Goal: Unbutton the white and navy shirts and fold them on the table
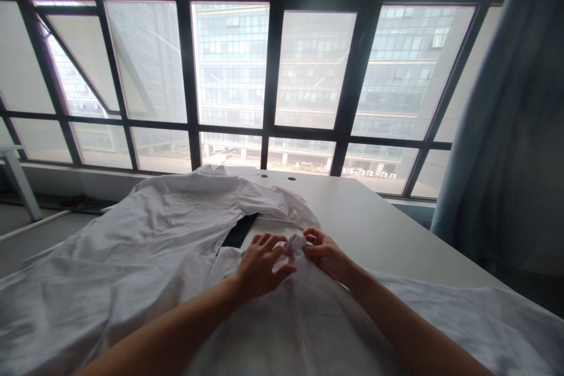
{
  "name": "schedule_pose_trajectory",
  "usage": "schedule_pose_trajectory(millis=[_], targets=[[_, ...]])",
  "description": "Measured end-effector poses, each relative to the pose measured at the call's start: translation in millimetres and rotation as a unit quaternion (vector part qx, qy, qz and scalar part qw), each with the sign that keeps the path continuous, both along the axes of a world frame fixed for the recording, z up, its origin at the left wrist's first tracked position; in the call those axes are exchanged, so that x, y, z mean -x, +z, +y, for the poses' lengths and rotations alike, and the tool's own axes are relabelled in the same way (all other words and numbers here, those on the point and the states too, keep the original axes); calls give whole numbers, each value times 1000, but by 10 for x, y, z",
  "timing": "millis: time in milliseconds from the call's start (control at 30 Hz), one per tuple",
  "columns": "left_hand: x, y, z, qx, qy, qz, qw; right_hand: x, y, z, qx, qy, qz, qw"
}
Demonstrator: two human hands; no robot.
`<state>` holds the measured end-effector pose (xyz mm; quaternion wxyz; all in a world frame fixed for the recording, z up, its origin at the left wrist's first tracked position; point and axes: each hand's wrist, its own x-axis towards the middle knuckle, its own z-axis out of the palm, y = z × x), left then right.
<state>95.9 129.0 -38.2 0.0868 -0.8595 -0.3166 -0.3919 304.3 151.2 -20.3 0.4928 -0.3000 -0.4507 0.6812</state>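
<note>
"Fabric [308, 317], thin, white and crumpled, lies across the near part of a smooth white tabletop [368, 211]. What are the hands doing with it?"

"The right hand [326, 254] has thumb and forefinger closed on a small bunched fold. The left hand [261, 264] is half open at that fold, fingers bent and their tips against the cloth, the thumb standing apart from them."

"And past them?"

"More rumpled white cloth [185, 205] to the left and towards the window (whether it is one piece with the first, I can't tell). A flat, dark strip [239, 231] shows between its folds, just beyond the left hand."

"Any writing to read?"

"Only hazy things to search: a pale, many-windowed building [233, 70] behind the wide, black-framed window [187, 59], and small white shapes [383, 174] near its foot, too small to make out."

"What else?"

"Two small round dark fittings, one of them [291, 178] set slightly right of the other, at the table's far end, and a long blue-grey curtain [484, 129] on the right."
</note>
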Motion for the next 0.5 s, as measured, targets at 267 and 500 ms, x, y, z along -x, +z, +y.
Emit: schedule_pose_trajectory(millis=[267, 500], targets=[[-27, -38, 25, 37, 24, 59, 997, 44, -9, 65, -90, -141, -158, 973], [-11, -28, 34, 35, -12, 70, 997, -47, 204, -75, -420, -103, -385, 815]])
